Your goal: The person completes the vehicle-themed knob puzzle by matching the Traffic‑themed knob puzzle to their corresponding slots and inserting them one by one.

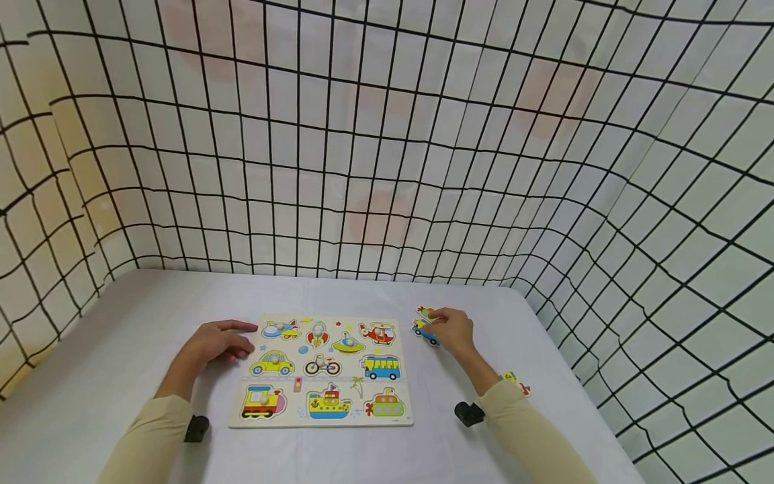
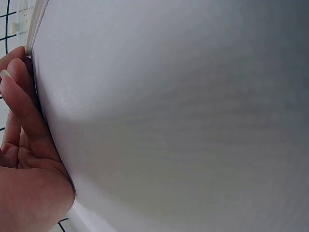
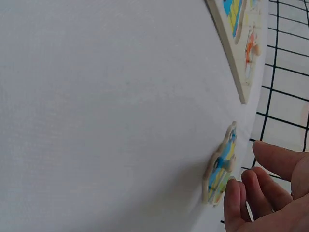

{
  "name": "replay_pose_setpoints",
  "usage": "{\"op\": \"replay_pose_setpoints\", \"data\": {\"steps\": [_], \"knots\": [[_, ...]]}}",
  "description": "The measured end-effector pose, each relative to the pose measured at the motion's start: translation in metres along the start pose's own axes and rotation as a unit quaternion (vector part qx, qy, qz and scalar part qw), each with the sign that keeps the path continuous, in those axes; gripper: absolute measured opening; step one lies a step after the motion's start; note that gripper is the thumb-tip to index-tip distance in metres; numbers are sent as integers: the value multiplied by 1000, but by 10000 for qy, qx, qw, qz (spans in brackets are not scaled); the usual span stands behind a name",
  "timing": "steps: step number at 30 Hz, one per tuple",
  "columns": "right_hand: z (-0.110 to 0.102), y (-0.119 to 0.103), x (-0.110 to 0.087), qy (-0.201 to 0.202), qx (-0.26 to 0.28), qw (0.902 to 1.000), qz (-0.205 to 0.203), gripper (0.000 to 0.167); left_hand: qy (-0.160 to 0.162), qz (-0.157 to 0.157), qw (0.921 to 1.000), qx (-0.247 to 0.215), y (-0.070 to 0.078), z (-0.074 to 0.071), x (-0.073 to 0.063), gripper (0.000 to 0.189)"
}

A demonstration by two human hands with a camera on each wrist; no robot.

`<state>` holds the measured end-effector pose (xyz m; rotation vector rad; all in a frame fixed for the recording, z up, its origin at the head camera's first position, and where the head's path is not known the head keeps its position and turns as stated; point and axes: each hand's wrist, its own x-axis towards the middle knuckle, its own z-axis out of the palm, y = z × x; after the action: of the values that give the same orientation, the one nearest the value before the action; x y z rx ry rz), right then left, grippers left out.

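A wooden peg puzzle board with vehicle pictures lies flat on the white table. My left hand rests on the table at the board's left edge, fingers loosely extended; in the left wrist view the fingertips meet that edge. To the right of the board lies a blue and yellow vehicle piece with a small knob. My right hand hovers over it, and the thumb and fingers stand apart around the knob, without a visible grip. Just beyond lies a red, green and yellow piece, partly hidden by the hand.
Another puzzle piece lies beside the right sleeve, which partly covers it. A white wall with a black grid surrounds the table at the back and sides. Black wrist cameras sit below both hands.
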<state>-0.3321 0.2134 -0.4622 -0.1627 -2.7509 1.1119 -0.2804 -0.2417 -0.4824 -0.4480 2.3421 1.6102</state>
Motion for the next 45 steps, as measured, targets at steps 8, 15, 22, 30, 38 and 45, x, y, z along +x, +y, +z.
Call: {"op": "replay_pose_setpoints", "data": {"steps": [8,15,22,30,38,45], "knots": [[2,12,-1,-158,-43,9998,104,29,-23,9,10000,40,-1,1,1,60],[5,20,0,-109,-23,9999,-14,24,-25,35,10000,25,-1,1,-1,59],[9,22,5,-38,26,10000,-4,21,10,31,10000,17,-2,1,-1,58],[10,21,7,-13,2,10000,36,16,-1,37,10000,21,-1,1,-1,58],[9,17,6,-51,-84,9999,31,16,22,43,10000,38,-2,1,0,58],[4,12,5,-135,-281,9995,-39,16,4,46,10000,26,-2,1,3,59]]}}
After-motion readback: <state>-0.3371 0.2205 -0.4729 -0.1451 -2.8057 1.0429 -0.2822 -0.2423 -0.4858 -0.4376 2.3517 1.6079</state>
